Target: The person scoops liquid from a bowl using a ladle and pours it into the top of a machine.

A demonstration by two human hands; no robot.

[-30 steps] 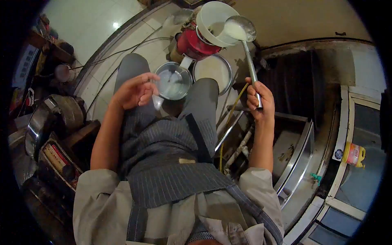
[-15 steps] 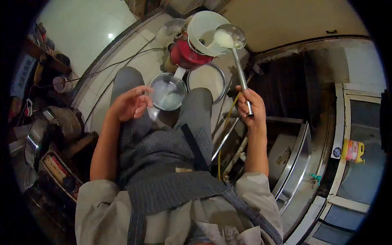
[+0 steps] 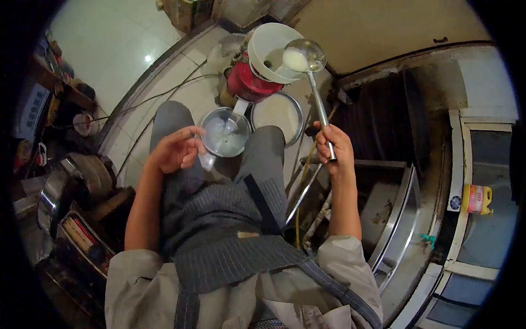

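A long-handled metal ladle (image 3: 319,101) is gripped by its handle in my right hand (image 3: 335,145). Its cup rests at or just over the right rim of a white funnel-shaped hopper (image 3: 263,44), tilted toward it, with white liquid inside. The hopper sits on a red machine (image 3: 246,82) with a pale spout. Under the spout stands a metal pot (image 3: 204,137) holding whitish, foamy liquid. My left hand (image 3: 178,149) hangs over my knee beside this pot, empty, its fingers loosely bent and apart.
A metal basin (image 3: 302,123) of cream-coloured contents stands between the machine and my right knee. Cables (image 3: 148,112) cross the tiled floor. To my right are a metal drawer-like box (image 3: 383,214) and a yellow jug (image 3: 476,199); cluttered metal items (image 3: 55,192) lie left.
The view has shifted slightly, so the hopper and pot appear lower. Less white liquid shows in the ladle. Both hands keep nearly the same pose.
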